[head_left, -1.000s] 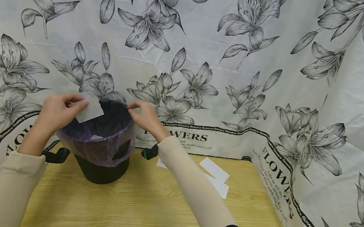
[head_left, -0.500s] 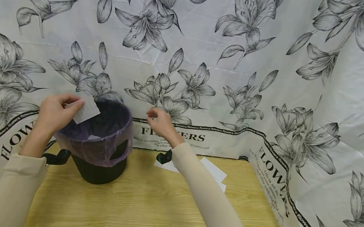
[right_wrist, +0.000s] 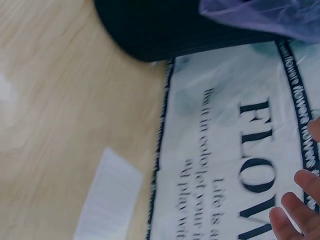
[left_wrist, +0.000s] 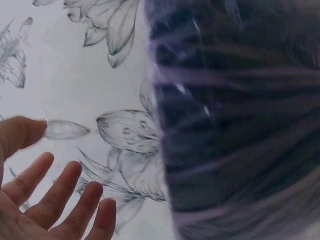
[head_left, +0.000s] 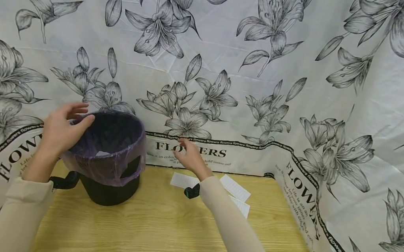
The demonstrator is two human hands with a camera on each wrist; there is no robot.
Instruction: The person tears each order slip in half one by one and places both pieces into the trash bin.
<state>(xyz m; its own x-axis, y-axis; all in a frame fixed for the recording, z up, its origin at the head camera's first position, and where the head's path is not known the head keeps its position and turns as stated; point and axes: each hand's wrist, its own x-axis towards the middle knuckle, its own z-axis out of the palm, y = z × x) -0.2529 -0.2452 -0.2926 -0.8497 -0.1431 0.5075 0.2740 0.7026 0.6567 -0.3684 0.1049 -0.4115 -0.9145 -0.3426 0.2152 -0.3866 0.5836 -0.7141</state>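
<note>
My left hand is over the left rim of a black bin lined with a purple plastic bag. Its fingers are spread and empty; in the left wrist view the fingers show apart from the bag's side. Down inside the bin lies a pale slip of paper. My right hand hangs in the air to the right of the bin with loosely bent fingers, holding nothing. Below it a white paper slip lies on the table, also visible in the right wrist view.
Two more printed paper slips, one behind the other, lie beyond my right forearm on the wooden table. A white cloth with black flower prints hangs along the back and right side.
The paper slip that my left hand pinched is gone from its fingers, which have opened. My right hand has left the bin's rim and moved right and down toward the slips.
</note>
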